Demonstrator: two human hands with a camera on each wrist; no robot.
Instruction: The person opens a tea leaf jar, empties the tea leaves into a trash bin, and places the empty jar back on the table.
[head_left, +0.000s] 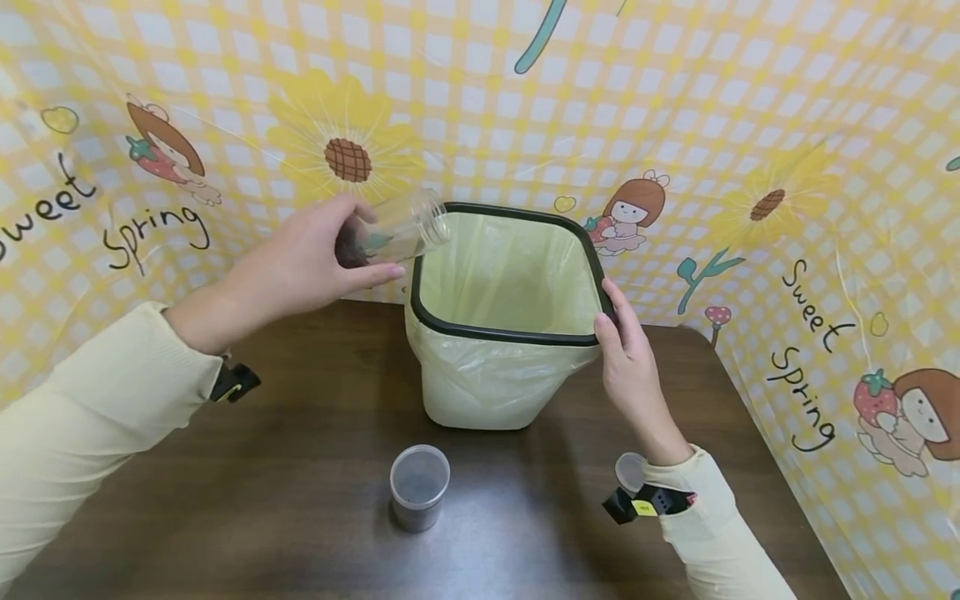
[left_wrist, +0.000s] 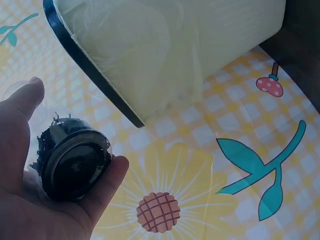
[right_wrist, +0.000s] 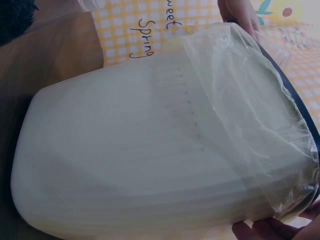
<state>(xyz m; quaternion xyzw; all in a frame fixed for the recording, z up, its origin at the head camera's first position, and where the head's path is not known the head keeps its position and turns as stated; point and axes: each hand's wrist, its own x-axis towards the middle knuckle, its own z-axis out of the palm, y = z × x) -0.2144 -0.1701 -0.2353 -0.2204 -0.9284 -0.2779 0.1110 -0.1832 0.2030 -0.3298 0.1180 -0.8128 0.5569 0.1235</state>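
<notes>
A pale bin (head_left: 480, 392) with a black rim (head_left: 502, 337) stands on the table, lined with a thin plastic bag (head_left: 517, 283) folded over its edge. My left hand (head_left: 300, 254) grips a transparent jar (head_left: 405, 223) at the bin's upper left, tilted with its threaded mouth towards the bin opening. Dark, stringy matter (left_wrist: 46, 147) shows at the jar's base end in the left wrist view. On the right side, my right hand (head_left: 630, 358) holds the bin's rim between thumb and fingers. Its fingers (right_wrist: 265, 229) touch the bagged edge in the right wrist view.
A transparent plastic cup (head_left: 418, 492) stands on the dark wooden table (head_left: 300, 475) in front of the bin. A small round translucent thing (head_left: 630, 471) lies by the right wrist. Yellow checked cloth (head_left: 480, 100) hangs behind and around. A dark fuzzy mass (right_wrist: 15, 17) shows in the right wrist view.
</notes>
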